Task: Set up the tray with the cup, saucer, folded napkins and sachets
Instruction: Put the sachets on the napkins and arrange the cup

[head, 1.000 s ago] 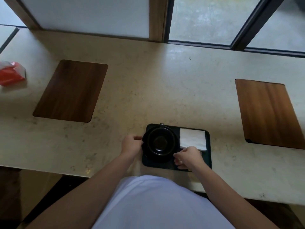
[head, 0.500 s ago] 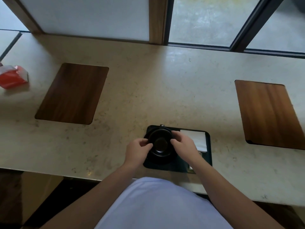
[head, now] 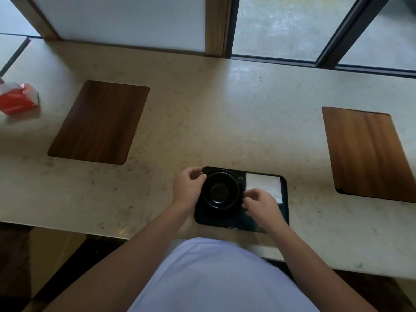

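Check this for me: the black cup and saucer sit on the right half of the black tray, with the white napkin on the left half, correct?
Not quite, the sides are swapped. The head view shows the black cup and saucer on the left half of the black tray, with the white napkin on the right half.

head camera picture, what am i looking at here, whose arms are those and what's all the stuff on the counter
The camera sits on a person's head, looking down at their own arms. On the pale counter lies a black tray. On it stand a black cup on its saucer, with a white folded napkin beside them. The left hand touches the cup's left rim; the right hand hovers at its right side, fingers curled, apparently holding nothing. Two wooden mats lie to either side, and a red packet sits far left.
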